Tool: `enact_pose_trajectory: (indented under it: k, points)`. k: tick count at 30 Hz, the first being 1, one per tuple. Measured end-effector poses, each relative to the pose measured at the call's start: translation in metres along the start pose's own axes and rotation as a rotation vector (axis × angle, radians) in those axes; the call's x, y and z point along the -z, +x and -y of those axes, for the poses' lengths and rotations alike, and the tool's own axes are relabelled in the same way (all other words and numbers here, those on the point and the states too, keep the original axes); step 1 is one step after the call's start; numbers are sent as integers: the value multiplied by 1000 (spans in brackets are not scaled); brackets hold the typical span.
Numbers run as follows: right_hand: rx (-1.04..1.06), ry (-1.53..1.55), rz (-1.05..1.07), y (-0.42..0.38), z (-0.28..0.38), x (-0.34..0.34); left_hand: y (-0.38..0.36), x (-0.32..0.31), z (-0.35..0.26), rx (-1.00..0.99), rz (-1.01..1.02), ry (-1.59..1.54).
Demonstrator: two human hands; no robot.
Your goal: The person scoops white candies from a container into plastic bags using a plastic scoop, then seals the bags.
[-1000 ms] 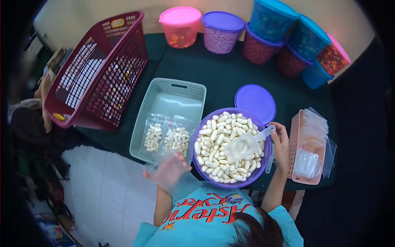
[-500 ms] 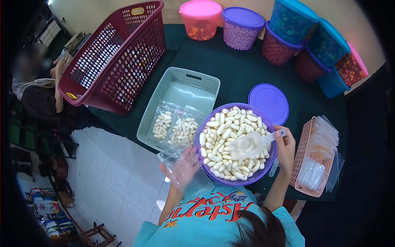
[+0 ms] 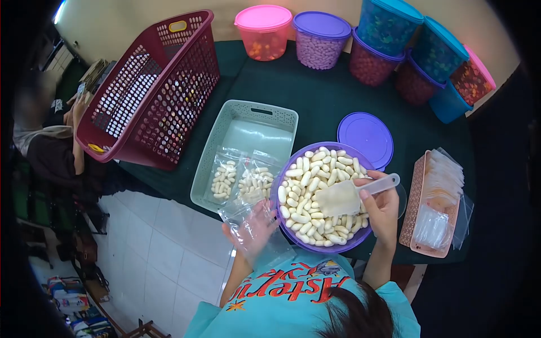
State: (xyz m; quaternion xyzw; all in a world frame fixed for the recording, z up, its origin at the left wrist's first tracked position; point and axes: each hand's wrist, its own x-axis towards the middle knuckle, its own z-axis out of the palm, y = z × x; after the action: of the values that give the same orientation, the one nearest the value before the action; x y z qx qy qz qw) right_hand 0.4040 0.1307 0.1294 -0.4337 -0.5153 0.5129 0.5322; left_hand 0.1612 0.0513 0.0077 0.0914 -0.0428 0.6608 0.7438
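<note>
The right hand (image 3: 378,209) grips a loaded scoop (image 3: 345,196) over the purple bowl (image 3: 280,191); at its 9 o'clock, the left hand (image 3: 253,225) pinches a clear bag (image 3: 239,217).

Worktop (image 3: 315,101): dark green cloth. Purple bowl (image 3: 280,181) holds white oblong candies (image 3: 307,191); purple lid (image 3: 365,139) beside it. Translucent white scoop (image 3: 349,194). Grey-green perforated tray (image 3: 225,127). Maroon lattice basket (image 3: 149,90), upper left. Clear plastic bag (image 3: 251,228). Peach basket (image 3: 418,197), right. Teal shirt (image 3: 282,304), red lettering.
</note>
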Motion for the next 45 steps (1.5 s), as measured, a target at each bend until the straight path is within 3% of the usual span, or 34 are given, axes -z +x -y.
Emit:
enact_pose_trajectory:
  k: [4, 6, 8, 10, 13, 17, 21, 25, 31, 35, 45]
  points:
    - [-55, -67, -30, 1, 3, -5, 9, -1, -16, 36, 38, 10]
    - [-179, -155, 72, 5, 9, 1, 12, -3, -28, 78, 58, 43]
    - [-105, -175, 48, 17, 8, 4, 19, -5, -39, 91, -19, 119]
    - [196, -97, -101, 32, 15, 2, 28, -8, -48, 104, -5, 143]
    - [353, -222, -61, 51, 18, -3, 37, -8, -61, 124, 40, 217]
    - [363, -323, 56, 57, 14, -10, 42, -23, -77, 155, 57, 364]
    - [353, -447, 98, 53, 26, -24, 44, -16, -87, 154, 101, 217]
    - [397, -647, 125, 54, 23, -35, 45, -16, -96, 162, 37, 293]
    - [216, -576, 221, 67, 23, -46, 53, -8, -109, 219, 90, 230]
    - [207, -493, 246, 76, 20, -41, 57, -18, -117, 259, 77, 366]
    - [-47, -297, 166, 69, 7, -32, 67, -19, -133, 386, 151, 492]
